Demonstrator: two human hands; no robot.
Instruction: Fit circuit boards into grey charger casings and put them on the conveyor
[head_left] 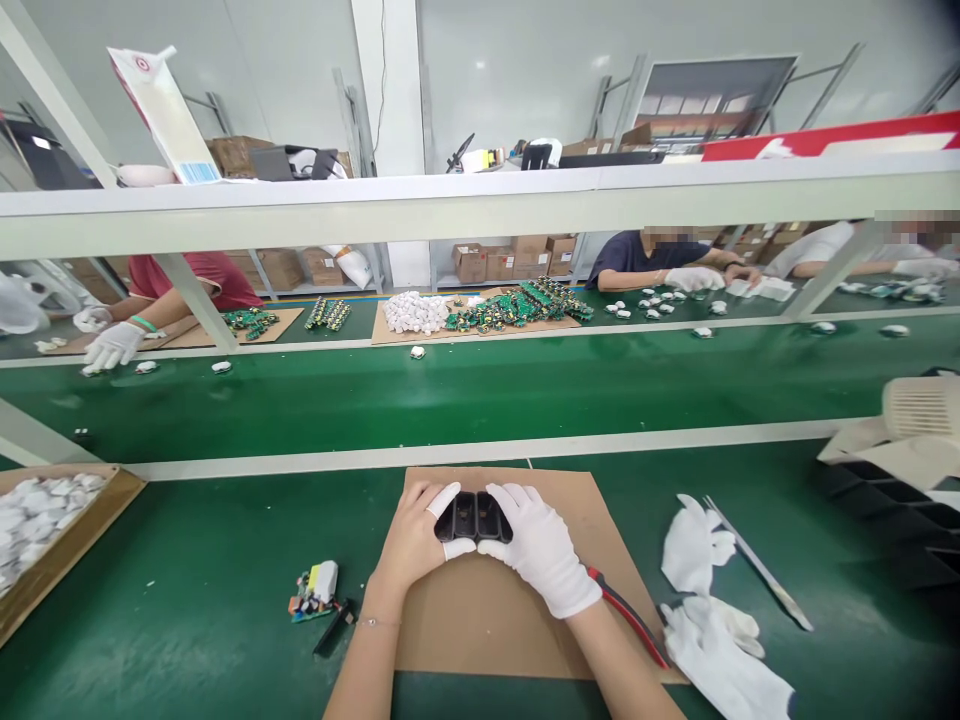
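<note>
Over a cardboard sheet [510,625], both hands hold a black plastic housing [466,516] with open compartments facing me; whether it is one piece or two pressed side by side I cannot tell. My left hand [414,530], bare but for white covers on thumb and index finger, grips its left end. My right hand [541,545], in a white glove, grips the right end. Partly hidden by my right wrist lies a tool with red-and-black handles [630,615]. Left of my left forearm are a small circuit board [315,590] and a black plastic piece [334,628].
White gloves [712,640] and metal tweezers [757,565] lie to the right, near black bins [892,510]. A box of white parts [45,520] stands left. Beyond the rail, a green conveyor belt [480,400] carries small white parts. Co-workers sit across it; a shelf [480,215] spans above.
</note>
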